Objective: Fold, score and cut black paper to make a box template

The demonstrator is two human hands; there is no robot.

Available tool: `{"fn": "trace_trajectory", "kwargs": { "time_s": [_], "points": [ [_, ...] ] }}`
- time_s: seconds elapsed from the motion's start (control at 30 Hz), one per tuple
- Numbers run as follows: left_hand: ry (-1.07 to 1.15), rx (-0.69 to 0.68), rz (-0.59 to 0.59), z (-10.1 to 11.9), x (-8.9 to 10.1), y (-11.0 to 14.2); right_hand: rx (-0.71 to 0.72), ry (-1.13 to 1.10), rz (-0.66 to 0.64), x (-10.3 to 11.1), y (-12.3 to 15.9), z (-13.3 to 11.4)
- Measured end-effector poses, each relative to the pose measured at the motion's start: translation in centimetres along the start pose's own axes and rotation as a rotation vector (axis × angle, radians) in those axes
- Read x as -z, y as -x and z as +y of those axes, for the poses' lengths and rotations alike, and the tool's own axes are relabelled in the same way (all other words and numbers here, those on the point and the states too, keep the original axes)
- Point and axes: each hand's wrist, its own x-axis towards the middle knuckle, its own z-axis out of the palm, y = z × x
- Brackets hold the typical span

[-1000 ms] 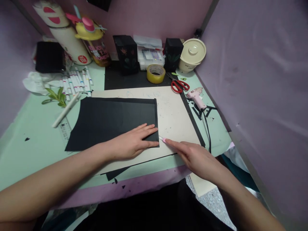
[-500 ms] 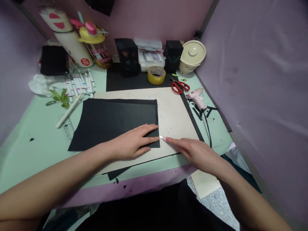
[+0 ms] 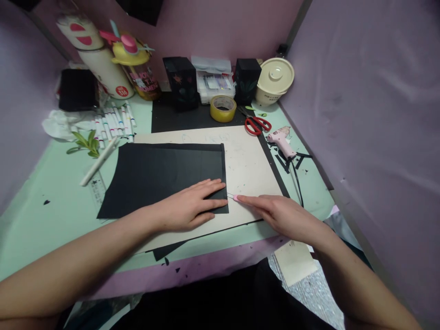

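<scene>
A black paper sheet (image 3: 158, 174) lies on a beige board (image 3: 247, 160) on the green desk. My left hand (image 3: 187, 206) rests flat on the sheet's near right corner, fingers stretched out and pressing it down. My right hand (image 3: 278, 213) lies low on the board just right of that corner, its fingers closed along a small pink-handled craft knife (image 3: 234, 197). The knife's blade tip touches the sheet's right edge, close to my left fingertips.
At the back stand a yellow tape roll (image 3: 223, 108), two black boxes (image 3: 181, 82), a cream lidded pot (image 3: 275, 80) and red scissors (image 3: 256, 123). A pink glue gun (image 3: 280, 140) lies at the right. Markers (image 3: 113, 121), a white pen (image 3: 98, 160) and a ruler (image 3: 98, 188) lie at the left.
My right hand with the knife has shifted slightly up along the sheet's right edge. My left hand stays flat on the paper.
</scene>
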Motion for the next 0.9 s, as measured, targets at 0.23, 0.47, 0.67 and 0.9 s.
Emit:
{"fn": "trace_trajectory", "kwargs": {
  "time_s": [0.23, 0.47, 0.67, 0.9],
  "points": [
    [0.007, 0.007, -0.006, 0.0, 0.1, -0.1, 0.045, -0.006, -0.030, 1.3, -0.8, 0.6],
    [0.012, -0.004, 0.005, -0.1, -0.1, 0.0, 0.068, 0.002, -0.054, 1.8, -1.4, 1.1],
    [0.044, -0.003, 0.026, -0.1, 0.0, 0.0, 0.107, -0.042, -0.094, 2.3, -2.0, 2.0],
    [0.058, 0.016, 0.020, 0.2, 0.4, 0.1, 0.153, -0.123, -0.146, 3.2, -3.1, 2.5]
  ]
}}
